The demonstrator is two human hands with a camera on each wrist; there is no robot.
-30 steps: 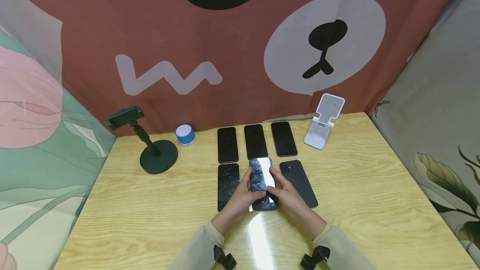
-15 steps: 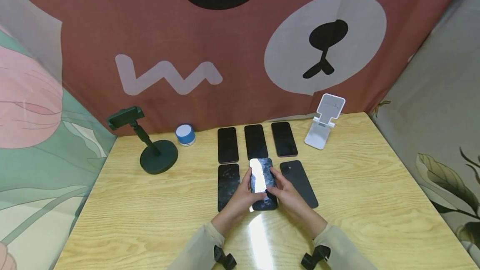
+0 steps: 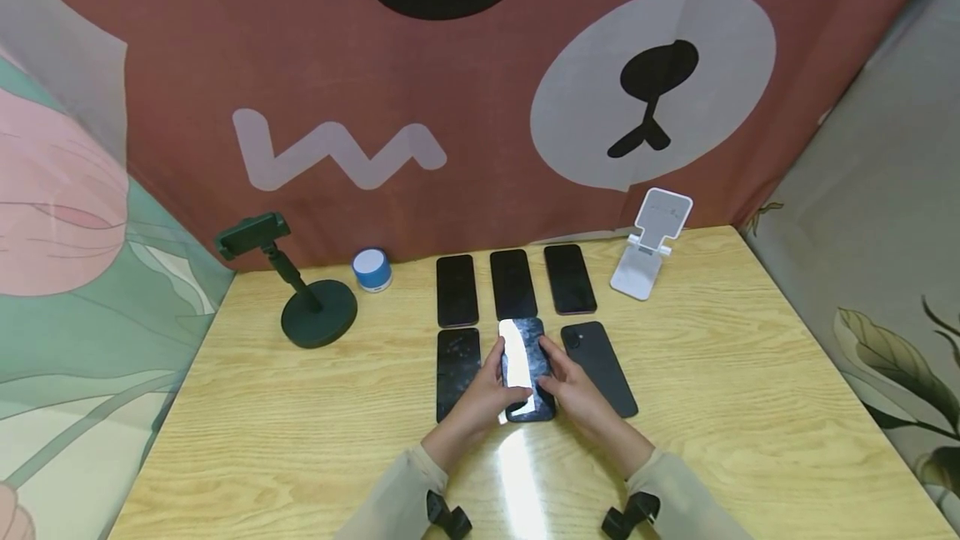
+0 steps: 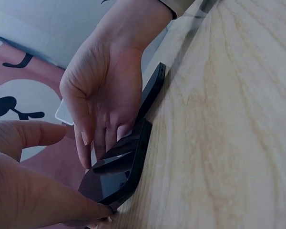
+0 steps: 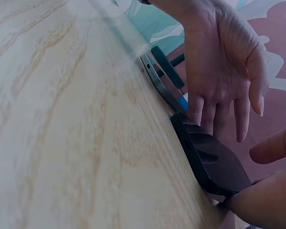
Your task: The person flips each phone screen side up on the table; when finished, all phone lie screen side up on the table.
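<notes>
Between the two hands a black smartphone (image 3: pixel 529 357) with a glossy, reflecting screen is held at the table's middle. My left hand (image 3: pixel 480 398) holds its left edge, thumb over the lower screen. Along the right edge my right hand (image 3: pixel 579 397) grips it, the thumb near the lower right side. In the left wrist view the smartphone (image 4: pixel 117 174) looks tilted, its near end close to the wood. The right wrist view shows the smartphone (image 5: pixel 214 157) from the other side, with the right hand (image 5: pixel 271 200) at its edge. Some fingertips are hidden beneath it.
Dark phones flank the hands, one face up (image 3: pixel 454 369) at left and one back up (image 3: pixel 600 367) at right. Three more, including a middle phone (image 3: pixel 513 283), lie behind. A green phone stand (image 3: pixel 318 313), blue round speaker (image 3: pixel 372 270) and white folding stand (image 3: pixel 651 244) stand farther back.
The bright reflection on the held smartphone's screen has shifted from its right side to its left, so its tilt differs slightly. The right thumb has moved slightly; both hands stay in place.
</notes>
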